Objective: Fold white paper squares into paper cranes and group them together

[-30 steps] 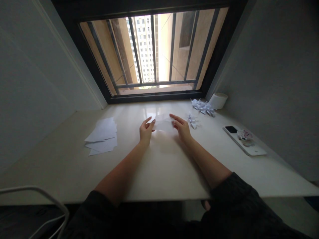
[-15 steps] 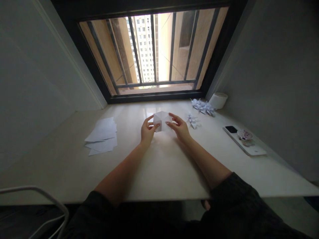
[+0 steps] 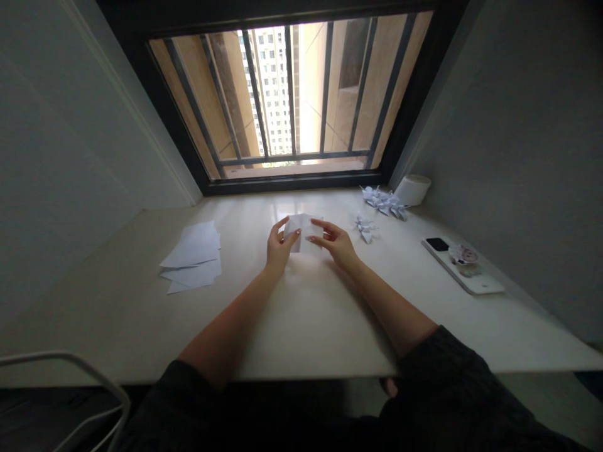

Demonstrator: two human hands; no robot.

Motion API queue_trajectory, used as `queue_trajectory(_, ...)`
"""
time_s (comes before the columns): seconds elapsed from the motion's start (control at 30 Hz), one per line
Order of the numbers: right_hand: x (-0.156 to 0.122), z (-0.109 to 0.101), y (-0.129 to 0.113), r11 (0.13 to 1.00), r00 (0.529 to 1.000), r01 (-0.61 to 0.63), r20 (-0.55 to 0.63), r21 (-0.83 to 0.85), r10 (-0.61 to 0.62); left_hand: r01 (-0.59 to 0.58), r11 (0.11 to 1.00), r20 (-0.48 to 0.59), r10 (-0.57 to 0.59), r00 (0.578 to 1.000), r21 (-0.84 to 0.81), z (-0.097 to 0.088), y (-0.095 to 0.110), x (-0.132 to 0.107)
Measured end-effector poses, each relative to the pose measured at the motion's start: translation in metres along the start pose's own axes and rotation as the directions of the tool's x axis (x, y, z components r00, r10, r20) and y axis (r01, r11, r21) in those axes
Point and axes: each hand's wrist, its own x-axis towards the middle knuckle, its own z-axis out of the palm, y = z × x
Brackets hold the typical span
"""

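Between my two hands is a creased sheet of white paper [image 3: 298, 225], held up a little over the pale sill. My left hand [image 3: 279, 245] pinches its left side, thumb on the near face and fingers behind. On the other side my right hand [image 3: 340, 243] grips the paper's right part between thumb and index finger. Fold lines meet near the top of the sheet. The fingers hide parts of both side edges.
Left of my hands lies a stack of white paper sheets [image 3: 192, 254]. To the right are a small folded paper piece [image 3: 364, 227], a pile of folded paper pieces [image 3: 384, 202], a white roll [image 3: 412, 189] and a phone [image 3: 461, 266]. A barred window [image 3: 292, 186] stands behind.
The paper has shifted slightly left and down, and its upper edge looks flatter. My right hand has moved a little left along it. The left hand stays nearly in place.
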Motion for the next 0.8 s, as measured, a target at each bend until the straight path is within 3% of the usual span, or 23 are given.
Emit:
queue_trajectory(0.6, 0.0, 0.0, 0.0, 1.0, 1.0, -0.011, 0.014, -0.014, 0.011, -0.011, 1.0, 0.02, 0.011, 1.0, 0.026, 0.0, -0.001, 0.0)
queue_trajectory(0.8, 0.006, -0.006, 0.007, 1.0, 0.995, -0.015, -0.099, -0.025, 0.012, -0.045, 0.999, 0.112, 0.042, 0.993, 0.027, 0.001, -0.01, 0.004)
